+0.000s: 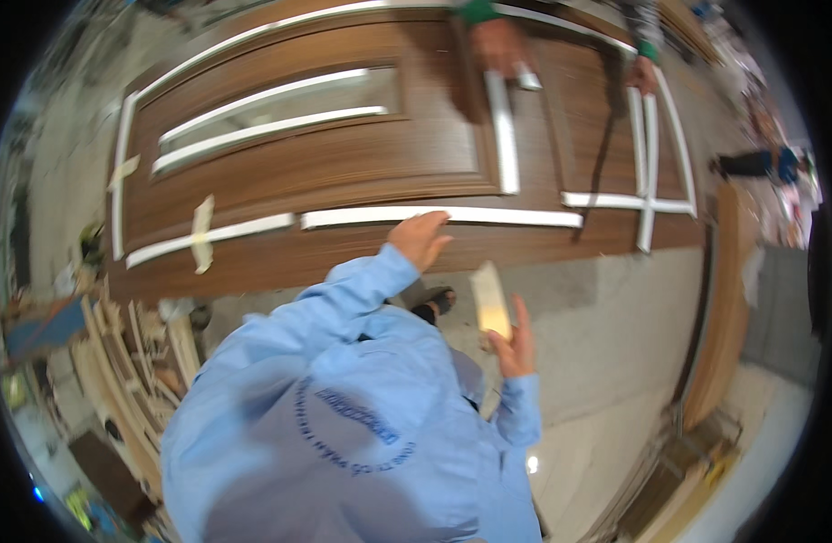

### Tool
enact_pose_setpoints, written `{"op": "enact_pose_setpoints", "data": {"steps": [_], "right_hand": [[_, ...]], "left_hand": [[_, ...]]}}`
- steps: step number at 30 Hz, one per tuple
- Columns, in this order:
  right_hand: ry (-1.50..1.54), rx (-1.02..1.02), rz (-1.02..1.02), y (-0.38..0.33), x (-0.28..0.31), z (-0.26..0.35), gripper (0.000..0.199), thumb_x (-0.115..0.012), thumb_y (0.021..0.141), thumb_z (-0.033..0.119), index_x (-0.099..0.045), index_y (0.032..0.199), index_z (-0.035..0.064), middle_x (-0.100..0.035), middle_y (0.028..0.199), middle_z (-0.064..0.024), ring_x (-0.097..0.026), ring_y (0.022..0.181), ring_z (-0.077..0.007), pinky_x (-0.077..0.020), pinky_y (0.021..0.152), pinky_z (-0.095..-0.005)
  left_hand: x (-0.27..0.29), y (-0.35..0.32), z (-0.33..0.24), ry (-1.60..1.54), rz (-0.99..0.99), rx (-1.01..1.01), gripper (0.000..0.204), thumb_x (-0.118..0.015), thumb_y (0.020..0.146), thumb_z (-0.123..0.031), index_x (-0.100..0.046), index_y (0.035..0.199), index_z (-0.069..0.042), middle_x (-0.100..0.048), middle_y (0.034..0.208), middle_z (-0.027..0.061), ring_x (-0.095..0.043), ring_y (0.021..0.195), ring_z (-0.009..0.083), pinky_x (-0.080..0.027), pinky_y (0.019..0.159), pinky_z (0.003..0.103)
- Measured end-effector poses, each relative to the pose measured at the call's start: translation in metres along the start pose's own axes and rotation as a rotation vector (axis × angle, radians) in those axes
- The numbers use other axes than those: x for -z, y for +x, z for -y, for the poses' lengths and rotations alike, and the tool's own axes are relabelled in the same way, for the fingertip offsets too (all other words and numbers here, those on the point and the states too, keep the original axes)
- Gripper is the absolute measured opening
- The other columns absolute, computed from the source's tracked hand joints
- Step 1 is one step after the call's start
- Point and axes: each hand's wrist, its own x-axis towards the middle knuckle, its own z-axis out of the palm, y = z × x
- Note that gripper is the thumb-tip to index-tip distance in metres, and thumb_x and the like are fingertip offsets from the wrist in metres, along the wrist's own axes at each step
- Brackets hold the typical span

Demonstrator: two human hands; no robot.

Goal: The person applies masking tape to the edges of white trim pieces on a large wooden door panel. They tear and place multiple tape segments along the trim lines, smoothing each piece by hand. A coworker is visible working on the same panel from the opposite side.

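Note:
A brown wood-grain door panel lies flat before me, with white strips along its edges and mouldings. My left hand rests on a long white strip at the near edge, fingers stretched over it and thumb apart. Lower right, my right hand grips a roll of pale yellow masking tape between thumb and fingers, off the panel. Tape pieces cross the shorter near-left strip. Across the panel, a co-worker's hand is at an upright white strip.
The co-worker's other hand touches crossed white strips at the right. Long wooden boards stand to the right, and loose wood pieces are piled at the left. A person in dark trousers is farther off.

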Motion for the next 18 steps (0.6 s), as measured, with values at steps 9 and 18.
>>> {"op": "enact_pose_setpoints", "data": {"steps": [9,18], "right_hand": [[0.018,-0.003,0.005,0.001,0.028,0.001,0.079,-0.063,0.089,-0.002,-0.022,0.156,0.0064,-0.068,0.112,-0.0179,-0.068,0.093,-0.0201,-0.0574,0.076,-0.0327],[-0.100,0.064,-0.062,0.006,0.010,0.005,0.081,-0.072,0.085,0.003,-0.030,0.154,0.0073,-0.068,0.116,-0.0188,-0.068,0.102,-0.0224,-0.0525,0.087,-0.0323]], "left_hand": [[0.013,-0.005,0.038,0.353,-0.176,-0.102,0.033,-0.078,0.072,-0.011,-0.066,0.102,-0.008,-0.063,0.107,0.0099,-0.058,0.102,0.0325,-0.045,0.086,0.043],[0.016,0.010,0.044,0.342,-0.196,-0.053,0.028,-0.076,0.077,-0.011,-0.065,0.102,-0.010,-0.062,0.108,0.0088,-0.056,0.101,0.0315,-0.044,0.086,0.042]]}}
